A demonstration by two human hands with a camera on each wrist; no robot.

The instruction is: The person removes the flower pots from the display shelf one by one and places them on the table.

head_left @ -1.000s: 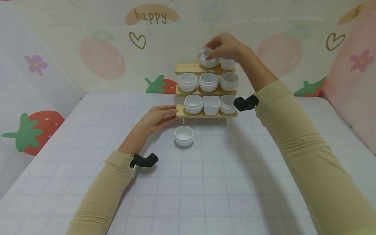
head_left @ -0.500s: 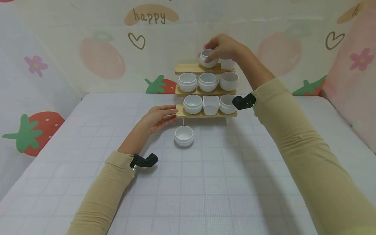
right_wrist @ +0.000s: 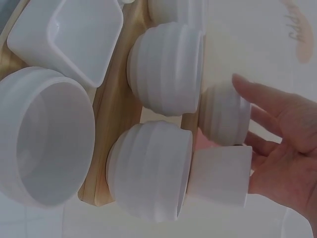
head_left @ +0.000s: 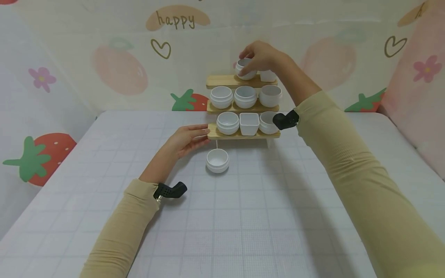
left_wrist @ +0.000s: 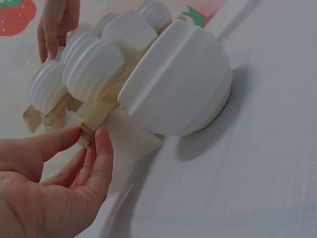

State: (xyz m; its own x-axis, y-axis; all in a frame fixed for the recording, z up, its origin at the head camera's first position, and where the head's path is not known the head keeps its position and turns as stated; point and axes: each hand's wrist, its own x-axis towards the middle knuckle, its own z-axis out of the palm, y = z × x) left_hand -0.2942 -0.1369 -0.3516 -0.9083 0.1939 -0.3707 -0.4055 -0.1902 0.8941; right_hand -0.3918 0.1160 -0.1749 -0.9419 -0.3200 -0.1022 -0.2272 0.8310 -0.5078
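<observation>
My right hand [head_left: 261,58] is at the top tier of a three-tier wooden stand [head_left: 222,81], gripping a small round white pot [head_left: 246,69] between thumb and fingers. In the right wrist view the thumb lies at that pot's rim and the other fingers are partly hidden behind it. My left hand [head_left: 187,139] is at the left end of the lowest tier. The left wrist view shows its thumb and fingertips pinching the plank's end [left_wrist: 94,124]. A square white pot [right_wrist: 220,176] stands right of the gripped one.
Three round pots, including a ribbed one [head_left: 221,97], fill the middle tier. Below, a square pot [head_left: 249,124] sits between two round ones. One more round pot [head_left: 217,160] stands on the white gridded table [head_left: 222,224] before the stand. A printed cloth [head_left: 121,69] hangs close behind.
My right hand and forearm have shifted slightly left, its fingers closer about the pot on the top tier. My left hand and the other pots stay put.
</observation>
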